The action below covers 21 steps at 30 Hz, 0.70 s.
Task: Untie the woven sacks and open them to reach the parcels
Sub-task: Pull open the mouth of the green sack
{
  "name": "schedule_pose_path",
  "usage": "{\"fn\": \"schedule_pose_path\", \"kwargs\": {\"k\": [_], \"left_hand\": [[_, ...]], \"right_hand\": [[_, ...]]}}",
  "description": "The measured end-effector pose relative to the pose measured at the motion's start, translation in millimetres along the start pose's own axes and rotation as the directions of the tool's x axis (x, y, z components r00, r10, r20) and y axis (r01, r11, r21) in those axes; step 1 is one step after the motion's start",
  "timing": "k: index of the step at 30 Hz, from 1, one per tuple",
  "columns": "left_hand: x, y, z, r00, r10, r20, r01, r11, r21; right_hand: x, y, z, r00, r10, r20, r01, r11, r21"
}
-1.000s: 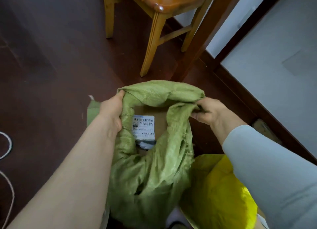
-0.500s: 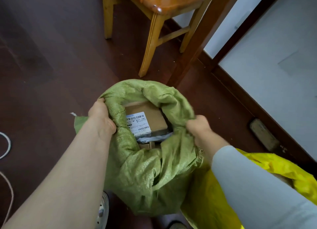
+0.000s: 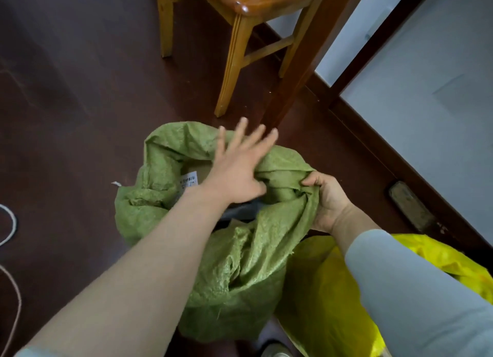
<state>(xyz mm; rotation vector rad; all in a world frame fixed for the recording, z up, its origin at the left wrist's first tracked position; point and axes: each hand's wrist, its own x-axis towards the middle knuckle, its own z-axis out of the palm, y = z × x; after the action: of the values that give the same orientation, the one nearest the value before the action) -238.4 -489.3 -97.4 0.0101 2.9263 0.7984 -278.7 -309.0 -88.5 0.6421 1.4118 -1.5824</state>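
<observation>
A green woven sack (image 3: 240, 271) stands open on the dark floor. Inside its mouth lies a brown cardboard parcel with a white barcode label (image 3: 188, 182), mostly covered by my left arm. My left hand (image 3: 237, 164) hovers over the mouth with its fingers spread straight, holding nothing. My right hand (image 3: 326, 200) grips the sack's right rim, bunching the fabric. A yellow sack (image 3: 320, 298) sits against the green one at the lower right, partly hidden by my right sleeve.
A wooden chair (image 3: 240, 36) stands just beyond the sack, beside a dark table leg (image 3: 301, 63). A white wall with dark skirting (image 3: 400, 143) runs along the right. A white cord (image 3: 10, 223) lies at the left edge. A flat dark object (image 3: 409, 205) lies by the skirting.
My left hand has let go of the sack's left rim and swung right across the mouth, fingers spread. My right hand keeps its hold on the right rim. The parcel is now mostly covered.
</observation>
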Motion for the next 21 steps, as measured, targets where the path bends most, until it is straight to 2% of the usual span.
{"fn": "schedule_pose_path", "kwargs": {"k": [2, 4, 6, 7, 9, 10, 12, 13, 14, 15, 16, 18, 19, 21], "left_hand": [[6.2, 1.2, 7.0, 0.986, 0.09, 0.144, -0.104, 0.99, 0.097], [10.9, -0.9, 4.8, 0.964, 0.098, 0.248, -0.137, 0.98, 0.144], [14.2, -4.2, -3.5, 0.948, 0.035, 0.317, -0.041, 0.999, 0.012], [16.5, -6.8, -7.5, 0.948, -0.016, 0.318, 0.039, 0.997, -0.067], [22.4, -9.9, -14.9, 0.959, -0.1, 0.263, 0.134, 0.984, -0.115], [25.7, -9.0, -17.5, 0.961, -0.141, 0.239, 0.173, 0.978, -0.117], [33.0, -2.6, -20.0, 0.948, -0.225, 0.227, 0.262, 0.954, -0.149], [35.4, 1.6, -21.1, 0.938, -0.251, 0.24, 0.293, 0.943, -0.157], [37.1, 5.1, -21.1, 0.927, -0.27, 0.259, 0.314, 0.937, -0.15], [37.8, 7.0, -20.7, 0.916, -0.284, 0.283, 0.331, 0.934, -0.134], [36.6, 8.5, -20.3, 0.902, -0.301, 0.308, 0.35, 0.93, -0.116], [30.2, 9.7, -22.9, 0.858, -0.357, 0.37, 0.422, 0.9, -0.112], [27.1, 8.1, -24.7, 0.839, -0.386, 0.384, 0.458, 0.881, -0.116], [25.2, 6.6, -28.0, 0.801, -0.433, 0.412, 0.536, 0.827, -0.172]], "right_hand": [[2.5, 0.0, 2.5, 1.0, -0.006, -0.005, 0.006, 0.999, -0.039], [5.3, -3.6, 5.3, 0.999, -0.021, -0.039, 0.016, 0.993, -0.117], [8.6, -8.8, 6.7, 0.986, -0.055, -0.154, 0.009, 0.958, -0.287], [11.7, -10.6, 5.2, 0.957, -0.13, -0.257, 0.014, 0.912, -0.41], [12.0, -14.1, 8.2, 0.855, -0.367, -0.366, 0.01, 0.717, -0.697], [8.0, -15.6, 13.9, 0.807, -0.479, -0.346, -0.014, 0.57, -0.822], [-9.1, -16.0, 33.7, 0.763, -0.605, -0.227, -0.108, 0.226, -0.968], [-18.0, -14.6, 44.2, 0.776, -0.612, -0.154, -0.144, 0.065, -0.987], [-25.3, -12.8, 53.5, 0.817, -0.565, -0.118, -0.176, -0.048, -0.983], [-29.8, -10.6, 59.8, 0.865, -0.488, -0.12, -0.19, -0.097, -0.977], [-34.1, -9.9, 64.0, 0.909, -0.39, -0.147, -0.192, -0.078, -0.978], [-42.3, -14.6, 66.0, 0.958, -0.217, -0.186, -0.17, 0.089, -0.981], [-43.4, -16.0, 65.3, 0.97, -0.166, -0.179, -0.15, 0.174, -0.973], [-45.9, -8.6, 64.4, 0.98, -0.122, -0.157, -0.127, 0.219, -0.967]]}}
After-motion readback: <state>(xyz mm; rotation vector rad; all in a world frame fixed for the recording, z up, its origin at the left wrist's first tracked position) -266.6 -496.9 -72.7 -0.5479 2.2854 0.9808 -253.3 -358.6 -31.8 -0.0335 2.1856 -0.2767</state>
